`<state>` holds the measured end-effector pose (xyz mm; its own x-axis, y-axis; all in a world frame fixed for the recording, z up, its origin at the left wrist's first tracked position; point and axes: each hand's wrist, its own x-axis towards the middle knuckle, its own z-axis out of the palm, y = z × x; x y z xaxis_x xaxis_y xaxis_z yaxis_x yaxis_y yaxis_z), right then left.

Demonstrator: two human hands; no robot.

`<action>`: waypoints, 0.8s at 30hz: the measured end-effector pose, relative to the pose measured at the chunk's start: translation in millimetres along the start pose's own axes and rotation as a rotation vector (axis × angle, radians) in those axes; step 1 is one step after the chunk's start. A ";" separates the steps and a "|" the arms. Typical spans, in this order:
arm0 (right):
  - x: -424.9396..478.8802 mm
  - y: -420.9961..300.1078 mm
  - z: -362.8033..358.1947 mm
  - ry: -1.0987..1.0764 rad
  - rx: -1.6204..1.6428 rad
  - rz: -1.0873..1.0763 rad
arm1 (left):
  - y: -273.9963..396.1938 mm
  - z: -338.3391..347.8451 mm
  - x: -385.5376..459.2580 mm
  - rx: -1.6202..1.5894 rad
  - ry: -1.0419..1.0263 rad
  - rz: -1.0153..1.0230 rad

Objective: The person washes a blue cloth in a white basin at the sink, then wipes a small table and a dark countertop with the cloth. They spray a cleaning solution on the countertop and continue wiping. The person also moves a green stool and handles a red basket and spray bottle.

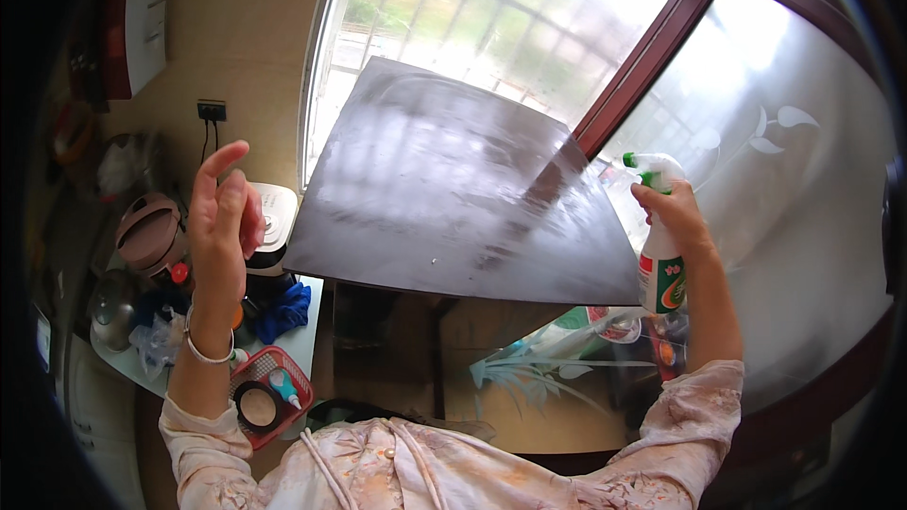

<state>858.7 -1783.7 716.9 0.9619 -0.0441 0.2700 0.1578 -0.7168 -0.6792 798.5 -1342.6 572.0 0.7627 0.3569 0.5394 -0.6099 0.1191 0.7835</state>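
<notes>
My right hand (673,212) is wrapped around the neck of a white spray bottle (657,255) with a green and white trigger head. The bottle stands upright in my grip at the right edge of a dark, glossy flat panel (453,191). Streaks and hazy smears mark the panel, and a small pale speck lies near its front edge. To the panel's left, my left hand (225,209) is raised with nothing visible in it. Its index finger points up and the other fingers are partly curled.
Behind the panel is a barred window (482,21); a frosted glass door (765,156) in a red-brown frame is at right. At left, a side counter holds a pink rice cooker (150,235), a white appliance (278,212), a blue cloth (285,312) and a red basket (301,382).
</notes>
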 end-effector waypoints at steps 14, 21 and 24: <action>-64.0 -48.4 51.6 -0.317 0.433 -0.023 | 11.5 82.5 0.1 -0.016 -0.600 -0.486; -90.6 -58.5 80.8 -0.545 0.405 -0.065 | -6.0 154.0 9.5 -0.460 -1.155 -0.783; -92.3 -54.5 79.4 -0.569 0.395 -0.021 | -5.8 159.1 3.1 -0.484 -1.088 -0.773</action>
<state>779.0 -1685.3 674.8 0.9081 0.4167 -0.0408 0.1435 -0.4013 -0.9046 838.7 -1489.6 618.2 0.5803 -0.7967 0.1690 0.1871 0.3324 0.9244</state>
